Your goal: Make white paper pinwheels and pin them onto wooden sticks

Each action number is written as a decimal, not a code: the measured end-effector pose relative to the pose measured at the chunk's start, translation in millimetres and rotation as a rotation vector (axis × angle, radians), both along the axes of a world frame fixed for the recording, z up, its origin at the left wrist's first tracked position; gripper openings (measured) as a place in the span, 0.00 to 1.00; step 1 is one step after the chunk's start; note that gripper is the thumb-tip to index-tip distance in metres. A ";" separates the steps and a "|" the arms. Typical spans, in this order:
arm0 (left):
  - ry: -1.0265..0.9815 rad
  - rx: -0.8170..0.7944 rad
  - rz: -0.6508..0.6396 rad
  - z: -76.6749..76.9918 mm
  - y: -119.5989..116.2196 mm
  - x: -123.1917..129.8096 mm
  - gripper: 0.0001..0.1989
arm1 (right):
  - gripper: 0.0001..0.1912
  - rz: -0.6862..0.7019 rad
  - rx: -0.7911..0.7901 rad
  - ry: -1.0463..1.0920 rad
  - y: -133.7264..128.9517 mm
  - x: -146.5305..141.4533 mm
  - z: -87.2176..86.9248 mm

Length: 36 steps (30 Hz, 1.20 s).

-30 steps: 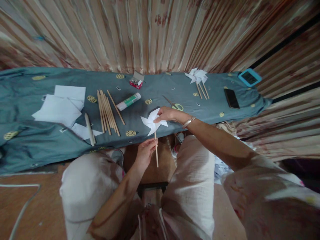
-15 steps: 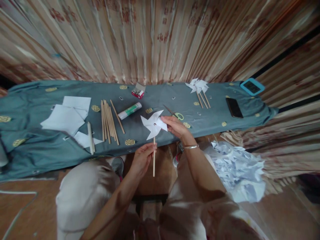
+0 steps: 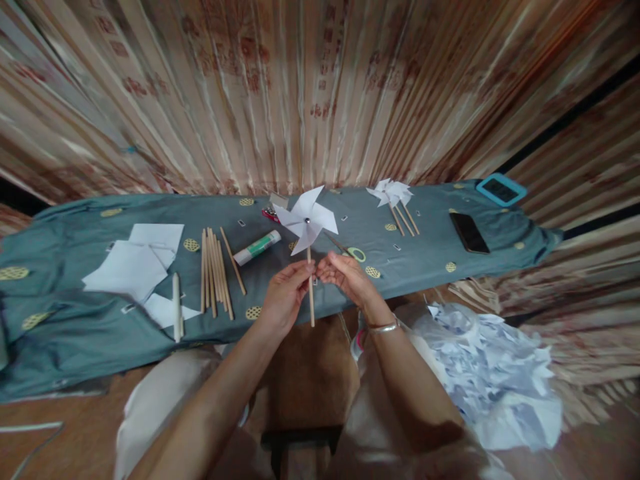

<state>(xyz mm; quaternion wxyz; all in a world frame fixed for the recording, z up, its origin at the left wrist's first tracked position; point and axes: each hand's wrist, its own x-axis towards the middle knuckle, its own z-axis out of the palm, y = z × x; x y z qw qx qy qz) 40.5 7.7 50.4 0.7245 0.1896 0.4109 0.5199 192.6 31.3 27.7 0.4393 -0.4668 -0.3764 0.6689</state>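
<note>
My left hand [image 3: 284, 297] pinches the wooden stick of a white paper pinwheel [image 3: 316, 231], which stands upright in front of me with a dark pin at its centre. Just right of that stick is my right hand [image 3: 349, 277], its fingers loosely curled and off the blades, with nothing visible in them. Behind the pinwheel lies a pair of scissors [image 3: 356, 254] with light green handles. A glue stick [image 3: 258, 247] rests to the left, and the small red box [image 3: 271, 214] is partly hidden by a blade.
On the cloth-covered table [image 3: 425, 257] are loose wooden sticks [image 3: 214, 273], white paper sheets [image 3: 125, 270], a white pen-like tool [image 3: 177, 307], finished pinwheels [image 3: 393, 193], a phone [image 3: 469, 233] and a blue-framed device [image 3: 501, 191]. A bag of paper scraps [image 3: 493, 373] sits on the right.
My right hand has let go of the pinwheel blade and moved down beside the stick. The pinwheel is raised, its blades turned, and my left hand still grips the stick. The view has tilted up.
</note>
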 end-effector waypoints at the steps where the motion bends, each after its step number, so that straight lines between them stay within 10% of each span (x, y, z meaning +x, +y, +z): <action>1: 0.007 0.008 0.004 -1.6 4.5 -1.1 0.15 | 0.31 0.026 0.008 -0.031 -1.4 -1.5 -0.8; 8: 0.056 0.018 0.016 -11.8 19.4 -10.8 0.15 | 0.26 0.295 0.061 -0.182 -10.1 -16.7 -2.9; 25: 0.094 -0.026 0.009 -34.4 33.1 -12.0 0.22 | 0.27 0.283 0.105 -0.225 10.2 -16.8 -7.3; 33: 0.177 -0.066 -0.056 -31.5 29.8 -12.1 0.25 | 0.25 -0.557 0.342 -0.359 39.1 39.7 -0.9; 36: 0.222 -0.055 -0.072 -32.9 28.3 -13.2 0.25 | 0.25 -0.614 0.351 -0.342 42.6 44.1 -4.5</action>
